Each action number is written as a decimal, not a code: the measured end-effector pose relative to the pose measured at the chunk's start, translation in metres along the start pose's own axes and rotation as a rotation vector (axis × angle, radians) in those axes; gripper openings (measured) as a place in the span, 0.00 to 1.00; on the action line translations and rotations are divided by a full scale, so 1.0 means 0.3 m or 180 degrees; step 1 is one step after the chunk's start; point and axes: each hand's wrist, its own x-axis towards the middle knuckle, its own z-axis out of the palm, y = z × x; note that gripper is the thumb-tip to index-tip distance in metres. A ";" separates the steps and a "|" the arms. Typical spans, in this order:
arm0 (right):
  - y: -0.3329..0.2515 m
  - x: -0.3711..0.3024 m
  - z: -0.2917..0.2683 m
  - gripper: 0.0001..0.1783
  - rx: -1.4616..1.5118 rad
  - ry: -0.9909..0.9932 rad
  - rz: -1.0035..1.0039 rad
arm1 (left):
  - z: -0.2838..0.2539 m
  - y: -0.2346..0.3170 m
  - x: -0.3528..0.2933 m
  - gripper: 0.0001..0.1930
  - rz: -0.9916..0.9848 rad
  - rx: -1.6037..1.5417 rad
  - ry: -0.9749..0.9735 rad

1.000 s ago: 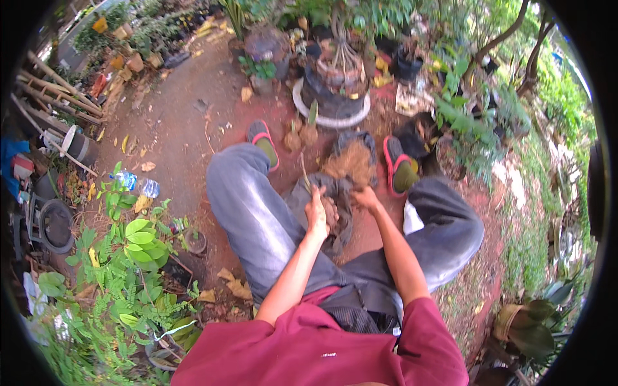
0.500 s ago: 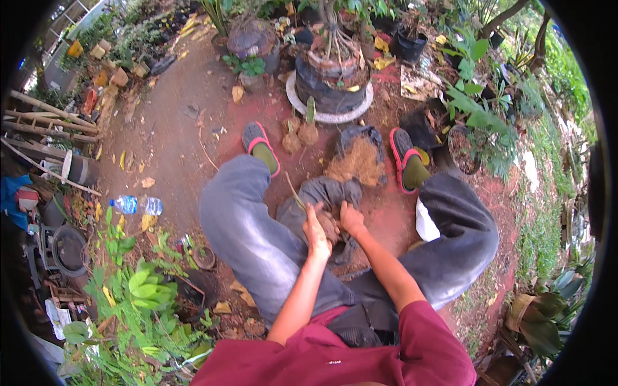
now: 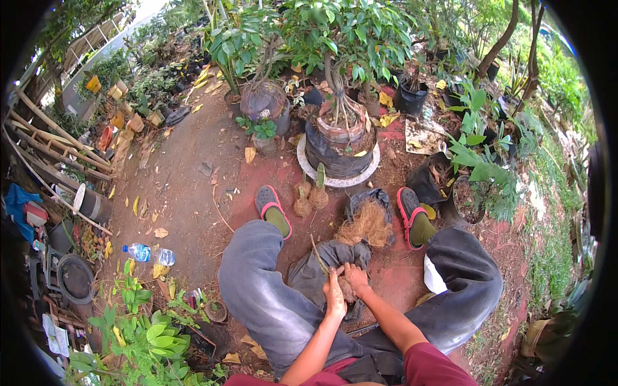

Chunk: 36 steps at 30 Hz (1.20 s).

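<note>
- Left hand [image 3: 334,298] cups a brown clump [image 3: 348,291] beside a thin stem [image 3: 318,252].
- Right hand [image 3: 356,279] touches it; I can't tell its grip.
- The clump is over dark cloth [image 3: 308,273], between the legs [image 3: 273,309].

Bright even daylight, faint shadows, white glare upper left, fisheye-bent edges
</note>
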 end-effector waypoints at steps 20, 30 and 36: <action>0.011 -0.008 -0.028 0.08 0.0152 -0.0070 -0.0168 | -0.035 -0.065 0.052 0.27 0.0145 -0.0081 -0.0186; 0.033 -0.013 -0.078 0.07 0.0089 -0.0119 0.0181 | -0.030 -0.027 0.013 0.26 -0.0045 0.0001 -0.0245; 0.008 0.007 -0.101 0.10 -0.1158 -0.0846 -0.0221 | -0.012 -0.018 -0.006 0.27 -0.0084 0.0020 -0.0256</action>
